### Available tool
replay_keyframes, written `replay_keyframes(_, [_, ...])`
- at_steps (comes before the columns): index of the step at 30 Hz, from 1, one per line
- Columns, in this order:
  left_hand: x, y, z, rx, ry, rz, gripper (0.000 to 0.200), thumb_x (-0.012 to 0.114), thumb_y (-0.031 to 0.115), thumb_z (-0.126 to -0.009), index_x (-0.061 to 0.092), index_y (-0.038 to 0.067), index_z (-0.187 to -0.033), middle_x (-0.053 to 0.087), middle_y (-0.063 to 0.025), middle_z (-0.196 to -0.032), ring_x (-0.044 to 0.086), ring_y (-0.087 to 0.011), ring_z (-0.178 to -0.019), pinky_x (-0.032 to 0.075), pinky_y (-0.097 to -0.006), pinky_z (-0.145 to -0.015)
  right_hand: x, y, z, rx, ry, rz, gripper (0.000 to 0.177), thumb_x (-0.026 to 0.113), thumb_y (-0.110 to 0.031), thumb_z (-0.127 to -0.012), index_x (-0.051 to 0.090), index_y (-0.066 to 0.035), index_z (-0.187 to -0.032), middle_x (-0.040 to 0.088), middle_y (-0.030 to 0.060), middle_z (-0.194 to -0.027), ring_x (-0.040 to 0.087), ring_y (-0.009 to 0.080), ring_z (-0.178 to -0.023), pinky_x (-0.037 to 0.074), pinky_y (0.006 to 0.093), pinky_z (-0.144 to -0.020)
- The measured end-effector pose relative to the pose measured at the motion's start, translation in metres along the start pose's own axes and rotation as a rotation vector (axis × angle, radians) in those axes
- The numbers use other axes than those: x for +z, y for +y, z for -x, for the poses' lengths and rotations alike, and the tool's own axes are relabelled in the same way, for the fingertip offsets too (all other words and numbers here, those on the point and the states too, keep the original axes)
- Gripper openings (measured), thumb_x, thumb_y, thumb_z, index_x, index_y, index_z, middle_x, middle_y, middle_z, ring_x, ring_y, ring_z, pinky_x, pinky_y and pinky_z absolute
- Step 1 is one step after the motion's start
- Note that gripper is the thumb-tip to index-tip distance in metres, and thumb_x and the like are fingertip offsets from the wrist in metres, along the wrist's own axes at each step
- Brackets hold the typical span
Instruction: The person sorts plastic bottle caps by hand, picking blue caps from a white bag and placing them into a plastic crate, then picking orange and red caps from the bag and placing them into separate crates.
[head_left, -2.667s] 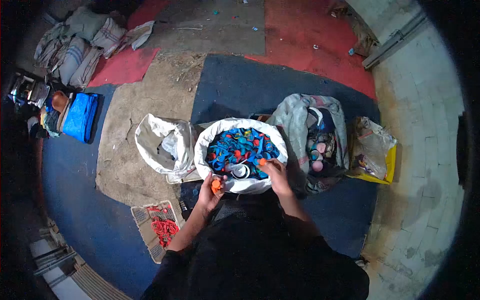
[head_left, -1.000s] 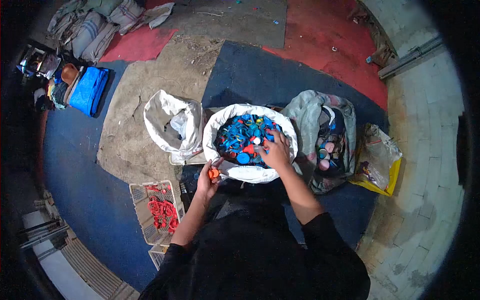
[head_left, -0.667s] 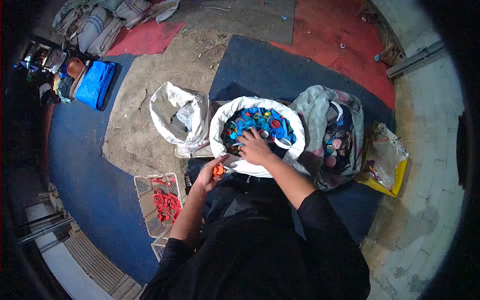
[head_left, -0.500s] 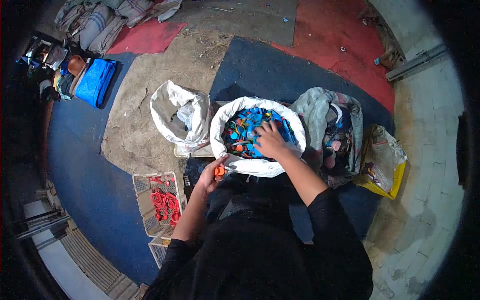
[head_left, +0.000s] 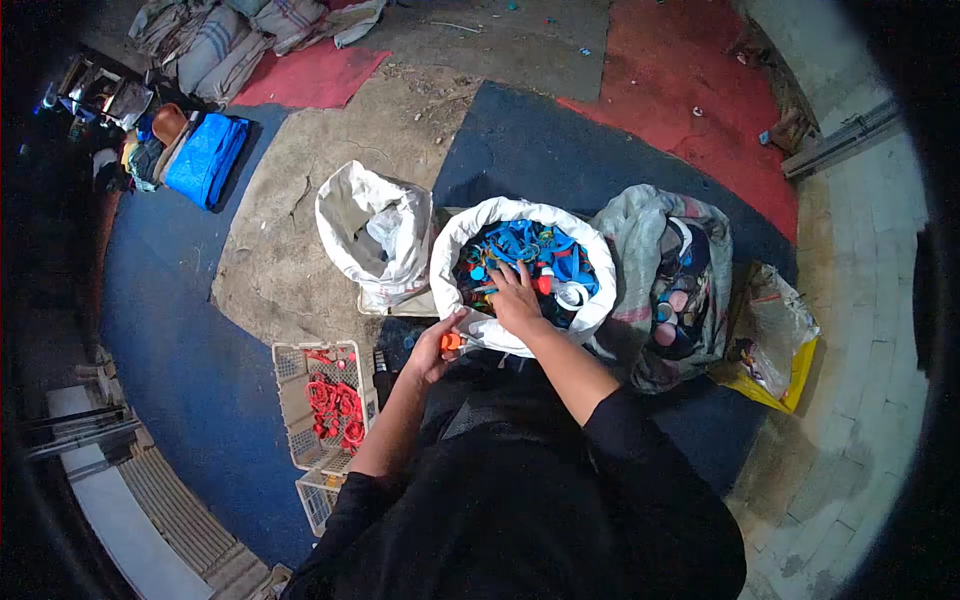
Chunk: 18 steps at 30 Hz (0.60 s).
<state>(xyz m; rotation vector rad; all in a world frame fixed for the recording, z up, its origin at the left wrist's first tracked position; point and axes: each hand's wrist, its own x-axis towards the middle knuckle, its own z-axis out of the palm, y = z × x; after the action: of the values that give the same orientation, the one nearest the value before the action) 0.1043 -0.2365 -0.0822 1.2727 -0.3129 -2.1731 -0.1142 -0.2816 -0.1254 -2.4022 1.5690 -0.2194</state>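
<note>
A white sack (head_left: 446, 262) with a rolled rim stands in front of me, full of mixed plastic bottle caps (head_left: 545, 240), mostly blue. My right hand (head_left: 516, 304) reaches over the near rim into it, fingers apart and touching the pile. Just right of those fingers lie a red cap (head_left: 544, 284) and a white ring-shaped piece (head_left: 570, 296). At the sack's near left edge, my left hand (head_left: 434, 352) is closed around orange bottle caps (head_left: 452, 342); how many is hidden by the fingers.
Left of the sack stands another white sack (head_left: 342, 262) holding clear plastic. A crate (head_left: 283, 385) with red pieces (head_left: 335, 405) sits at lower left. To the right are a grey sack (head_left: 625, 235) of mixed items and a yellow bag (head_left: 800, 375). A wall borders the right side.
My right hand has moved left and nearer across the pile, where a red cap and white ring now show. My left hand still holds the orange caps. The view has shifted slightly.
</note>
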Motion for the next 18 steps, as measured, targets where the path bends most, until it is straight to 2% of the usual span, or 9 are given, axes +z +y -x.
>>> replay_keyframes(7, [-0.001,-0.002,-0.001,-0.009,-0.028,0.009,0.039,0.056,0.035,-0.101,0.061,0.009,-0.13,0.056,0.0025,-0.075,0.04,-0.0044,-0.05,0.027,-0.0189,-0.043,-0.001,0.019,0.021,0.036,0.037,0.013,0.021,0.065,-0.023,-0.085,0.078,-0.007,-0.085,0.057,0.01,-0.136,0.038,0.025,-0.138,0.019,0.0543,-0.118])
replay_keyframes(11, [0.005,-0.001,-0.001,-0.004,0.047,0.001,0.042,0.052,0.034,-0.103,0.059,0.007,-0.134,0.051,0.0055,-0.073,0.036,-0.0046,-0.05,0.026,-0.0198,-0.045,-0.014,0.012,0.018,0.135,0.033,-0.156,0.027,0.073,-0.034,-0.082,0.079,-0.008,-0.086,0.055,0.0088,-0.137,0.039,0.0239,-0.137,0.019,0.0514,-0.119])
replay_keyframes(14, [0.003,0.0,0.0,-0.004,0.032,-0.014,0.043,0.052,0.034,-0.103,0.058,0.007,-0.135,0.051,0.0052,-0.071,0.037,-0.0043,-0.05,0.027,-0.0195,-0.045,-0.019,0.006,0.013,0.202,-0.025,-0.109,0.028,0.075,-0.035,-0.081,0.079,-0.009,-0.089,0.054,0.0088,-0.137,0.039,0.0249,-0.136,0.017,0.0514,-0.12])
replay_keyframes(18, [-0.003,-0.002,-0.003,-0.005,0.025,-0.035,0.043,0.051,0.035,-0.103,0.058,0.007,-0.135,0.055,0.0037,-0.072,0.037,-0.0041,-0.05,0.027,-0.019,-0.044,-0.003,0.006,0.01,0.235,0.026,-0.101,0.027,0.078,-0.031,-0.077,0.078,-0.01,-0.093,0.056,0.0093,-0.128,0.042,0.0252,-0.13,0.016,0.0528,-0.12])
